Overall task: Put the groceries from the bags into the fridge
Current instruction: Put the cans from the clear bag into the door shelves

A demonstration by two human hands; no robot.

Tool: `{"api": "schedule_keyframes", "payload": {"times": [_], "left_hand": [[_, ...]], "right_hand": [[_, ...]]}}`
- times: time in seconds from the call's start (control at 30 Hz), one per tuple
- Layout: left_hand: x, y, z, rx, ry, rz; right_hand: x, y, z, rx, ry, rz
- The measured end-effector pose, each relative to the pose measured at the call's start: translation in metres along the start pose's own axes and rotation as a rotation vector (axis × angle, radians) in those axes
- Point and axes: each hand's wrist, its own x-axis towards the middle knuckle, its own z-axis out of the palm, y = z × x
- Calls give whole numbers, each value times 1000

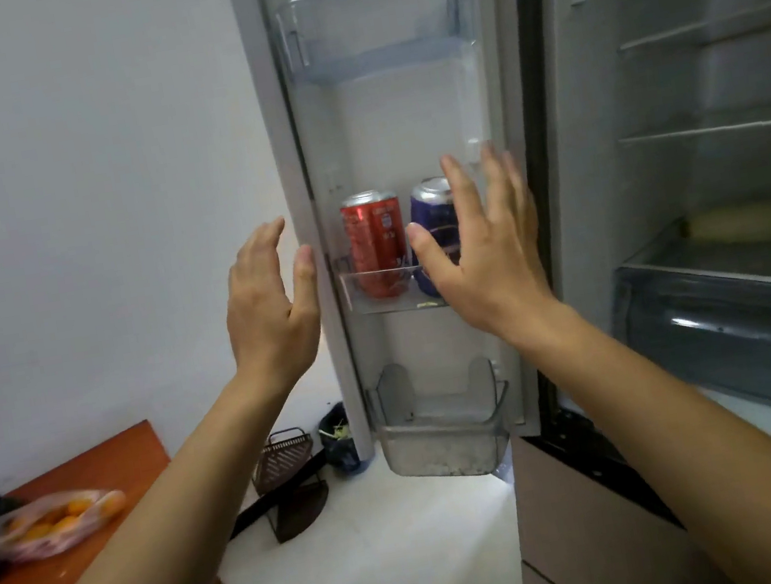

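Fridge door point(399, 138): left hand point(264, 306), right hand point(483, 251) spread, empty.

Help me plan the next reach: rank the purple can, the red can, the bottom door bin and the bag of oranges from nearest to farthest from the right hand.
From the right hand:
1. Purple can, right behind its fingers on the middle door shelf.
2. Red can, beside it, to the left.
3. Bottom door bin, lower down.
4. Bag of oranges, on the table at far left.

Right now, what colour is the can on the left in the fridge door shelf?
Red, with white lettering: the left can, seen in the head view.
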Motion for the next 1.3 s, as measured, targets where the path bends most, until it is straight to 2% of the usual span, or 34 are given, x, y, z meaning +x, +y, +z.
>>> {"api": "schedule_keyframes", "payload": {"times": [0.13, 0.33, 0.57, 0.77, 1.03, 1.3], "left_hand": [[-11, -39, -48, 172, 51, -2], [-28, -147, -154, 388, 104, -89], [-66, -328, -295, 682, 16, -245], [-91, -430, -392, 786, 10, -410], [-123, -563, -464, 877, -29, -582], [-101, -720, -524, 983, -129, -719]], "right_hand": [[-9, -46, 31, -36, 141, -167], [-30, -145, 138, -40, 89, -329], [-70, -308, 304, 35, -139, -389], [-96, -418, 415, 134, -317, -407], [-129, -533, 563, 326, -494, -462], [-132, -636, 737, 506, -680, -515]]}}
